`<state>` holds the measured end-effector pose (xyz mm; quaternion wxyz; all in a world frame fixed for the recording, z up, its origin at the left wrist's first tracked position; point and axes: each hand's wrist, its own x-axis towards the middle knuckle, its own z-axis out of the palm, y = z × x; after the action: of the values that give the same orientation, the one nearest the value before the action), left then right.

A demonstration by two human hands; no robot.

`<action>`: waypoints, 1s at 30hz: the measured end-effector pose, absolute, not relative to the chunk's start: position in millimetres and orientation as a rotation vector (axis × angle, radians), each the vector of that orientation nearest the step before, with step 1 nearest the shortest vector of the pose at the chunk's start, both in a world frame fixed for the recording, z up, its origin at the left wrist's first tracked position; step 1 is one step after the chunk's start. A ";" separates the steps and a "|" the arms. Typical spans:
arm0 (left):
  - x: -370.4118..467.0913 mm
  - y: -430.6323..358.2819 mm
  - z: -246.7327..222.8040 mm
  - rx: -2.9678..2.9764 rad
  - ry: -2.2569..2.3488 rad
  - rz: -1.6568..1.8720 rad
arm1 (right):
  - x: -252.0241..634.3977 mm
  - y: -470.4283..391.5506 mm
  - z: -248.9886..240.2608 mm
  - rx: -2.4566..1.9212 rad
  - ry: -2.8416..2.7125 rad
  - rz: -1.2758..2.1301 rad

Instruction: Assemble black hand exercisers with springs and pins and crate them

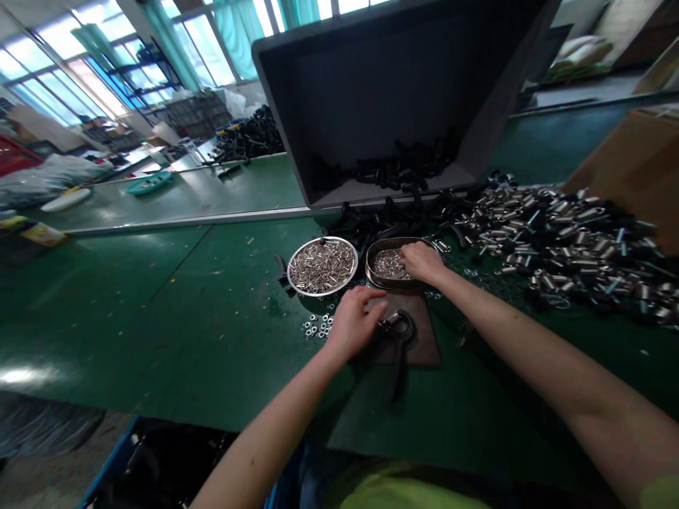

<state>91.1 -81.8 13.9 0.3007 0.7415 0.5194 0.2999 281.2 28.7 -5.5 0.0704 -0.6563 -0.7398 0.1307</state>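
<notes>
My right hand (423, 261) reaches into an oval tin (395, 283) of small metal parts, its fingertips down among them; what they pinch, if anything, is too small to make out. Just left of a black hooked part (402, 346) is my left hand (355, 319), thumb and fingers apart, with nothing visible between them. That black part, with a metal fitting at its curved end, lies on a brown pad (428, 339). A round dish (322, 267) full of small metal pins stands beyond my left hand. Loose nuts (317, 326) lie left of that hand.
A big grey bin (392, 92) lies tipped towards me, black parts spilling from it. To the right is a large heap of metal and black fittings (573, 240), beside a cardboard box (631, 170). A blue crate (114, 459) sits below the table's front edge.
</notes>
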 end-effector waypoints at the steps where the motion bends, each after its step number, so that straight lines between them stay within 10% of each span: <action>1: 96.0 -60.6 14.2 2.128 1.430 0.727 | 283.7 28.8 -6.2 -1.964 -2.181 0.407; 13: 149.5 50.4 -6.8 2.453 1.638 0.227 | 306.4 2.6 3.6 -1.599 -1.656 0.915; 30: 69.9 -80.3 0.1 1.184 1.099 0.737 | 291.8 -64.7 -22.8 -1.468 -1.835 1.127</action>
<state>69.9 -80.3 0.1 0.6310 0.5171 0.4802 0.3221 291.8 -64.7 -22.8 0.2644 -0.5433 -0.6789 0.4172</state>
